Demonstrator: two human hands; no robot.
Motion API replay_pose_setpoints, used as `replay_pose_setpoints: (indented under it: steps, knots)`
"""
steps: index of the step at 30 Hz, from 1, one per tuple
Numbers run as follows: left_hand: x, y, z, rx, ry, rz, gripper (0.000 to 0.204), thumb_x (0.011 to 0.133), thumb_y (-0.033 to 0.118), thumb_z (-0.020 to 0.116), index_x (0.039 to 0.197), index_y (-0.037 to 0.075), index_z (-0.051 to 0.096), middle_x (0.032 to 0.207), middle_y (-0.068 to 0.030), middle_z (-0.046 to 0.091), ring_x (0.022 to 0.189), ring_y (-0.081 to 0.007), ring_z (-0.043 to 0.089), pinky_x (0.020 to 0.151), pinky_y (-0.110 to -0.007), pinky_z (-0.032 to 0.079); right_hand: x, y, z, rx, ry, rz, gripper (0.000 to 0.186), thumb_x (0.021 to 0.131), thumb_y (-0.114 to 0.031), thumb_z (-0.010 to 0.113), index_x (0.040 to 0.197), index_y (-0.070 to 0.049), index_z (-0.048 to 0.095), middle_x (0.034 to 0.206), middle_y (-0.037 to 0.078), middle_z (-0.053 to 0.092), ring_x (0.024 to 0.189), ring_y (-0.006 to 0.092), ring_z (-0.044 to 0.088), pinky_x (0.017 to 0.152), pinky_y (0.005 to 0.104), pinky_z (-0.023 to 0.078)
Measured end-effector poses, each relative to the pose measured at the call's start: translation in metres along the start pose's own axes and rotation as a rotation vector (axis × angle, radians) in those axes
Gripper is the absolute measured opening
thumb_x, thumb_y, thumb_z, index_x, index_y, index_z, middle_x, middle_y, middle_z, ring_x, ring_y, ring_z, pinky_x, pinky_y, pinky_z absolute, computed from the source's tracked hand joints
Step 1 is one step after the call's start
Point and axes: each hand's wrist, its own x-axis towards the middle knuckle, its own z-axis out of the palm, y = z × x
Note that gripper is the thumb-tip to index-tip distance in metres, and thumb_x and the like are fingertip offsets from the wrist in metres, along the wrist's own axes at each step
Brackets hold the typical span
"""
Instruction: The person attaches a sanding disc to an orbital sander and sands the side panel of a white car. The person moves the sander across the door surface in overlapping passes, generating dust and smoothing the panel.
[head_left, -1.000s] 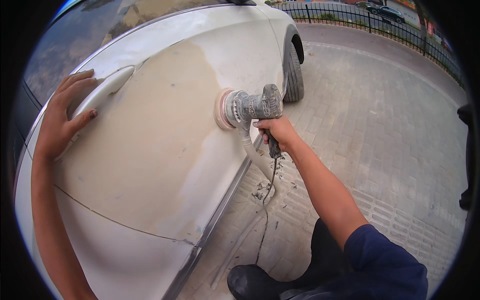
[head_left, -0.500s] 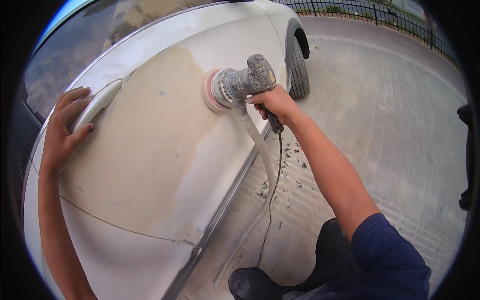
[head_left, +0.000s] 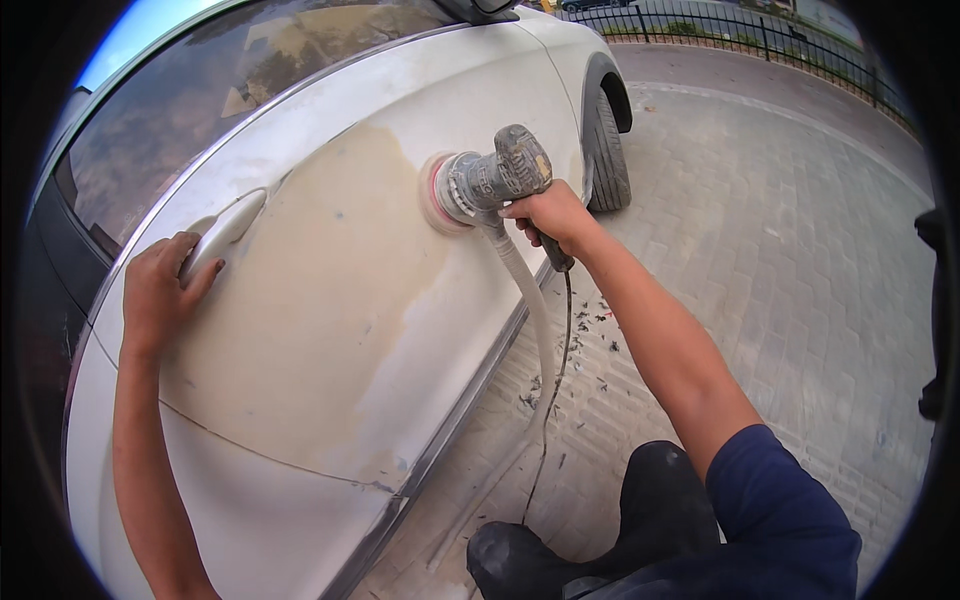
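My right hand (head_left: 553,218) is wrapped round the dark grip of a dusty grey power sander (head_left: 495,182). The sander's round pad rests against a white car door (head_left: 440,330), at the front edge of a large beige patch of filler (head_left: 300,300). From the tool hang a pale dust hose (head_left: 530,290) and a thin black cord (head_left: 568,325), both running down to the ground. On the left, my left hand (head_left: 160,295) grips the near end of the white door handle (head_left: 232,230), thumb on the side toward the patch. Part of its fingers is hidden behind the handle.
The front wheel (head_left: 608,155) and side mirror (head_left: 483,8) are beyond the door. Grey paving (head_left: 760,260) lies to the right, with dark scraps (head_left: 530,400) scattered by the sill. A black fence (head_left: 760,35) lines the far side. My knees (head_left: 665,490) are close below.
The view has shifted, so the car appears slightly lower and further right. My left hand has slid toward the near end of the handle, its fingers drawn closer together. The sander stays on the patch's edge.
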Motion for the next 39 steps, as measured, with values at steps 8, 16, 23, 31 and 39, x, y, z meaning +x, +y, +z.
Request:
replay_pose_setpoints:
  steps: [8, 16, 23, 31, 39]
  knots:
    - [0.004, 0.01, -0.002, 0.078, -0.072, -0.083, 0.041, 0.091, 0.028, 0.088, 0.117, -0.002, 0.081, 0.096, -0.0198, 0.08, 0.083, -0.0349, 0.076, 0.082, -0.043, 0.061, -0.012, 0.012, -0.005, -0.019, -0.018, 0.019, 0.016, 0.088, -0.002, 0.084, 0.083, 0.002, 0.07, 0.071, 0.008, 0.066, 0.048, 0.0179, 0.059, 0.045, 0.0367, 0.045]
    - [0.005, 0.015, -0.004, 0.086, -0.056, -0.066, 0.041, 0.092, 0.028, 0.088, 0.118, -0.002, 0.081, 0.097, -0.0203, 0.08, 0.084, -0.036, 0.076, 0.083, -0.044, 0.061, 0.001, 0.003, -0.001, 0.015, 0.01, -0.029, 0.016, 0.088, -0.003, 0.084, 0.083, 0.003, 0.071, 0.072, 0.01, 0.067, 0.053, 0.0178, 0.06, 0.048, 0.0366, 0.046]
    - [0.006, 0.019, -0.007, 0.071, -0.036, -0.062, 0.041, 0.092, 0.028, 0.088, 0.118, -0.002, 0.082, 0.097, -0.0205, 0.08, 0.083, -0.0362, 0.076, 0.083, -0.045, 0.061, -0.029, 0.014, 0.007, -0.057, -0.026, -0.037, 0.015, 0.086, -0.003, 0.086, 0.085, 0.004, 0.072, 0.072, 0.01, 0.068, 0.052, 0.0183, 0.06, 0.049, 0.0351, 0.047]
    - [0.008, 0.021, -0.007, 0.106, -0.07, -0.074, 0.04, 0.092, 0.028, 0.087, 0.118, -0.002, 0.082, 0.096, -0.0212, 0.08, 0.085, -0.0372, 0.077, 0.085, -0.045, 0.061, -0.007, 0.008, 0.005, -0.028, 0.001, -0.004, 0.018, 0.09, -0.003, 0.083, 0.08, 0.0, 0.069, 0.068, 0.007, 0.065, 0.05, 0.0173, 0.06, 0.046, 0.0355, 0.044]
    - [0.006, 0.023, -0.006, 0.134, -0.063, -0.089, 0.04, 0.094, 0.028, 0.086, 0.119, -0.002, 0.082, 0.099, -0.0216, 0.081, 0.086, -0.0378, 0.077, 0.086, -0.046, 0.061, -0.089, 0.116, 0.047, 0.181, 0.023, 0.055, 0.016, 0.091, -0.002, 0.084, 0.083, 0.002, 0.07, 0.07, 0.006, 0.066, 0.051, 0.0154, 0.06, 0.046, 0.034, 0.046]
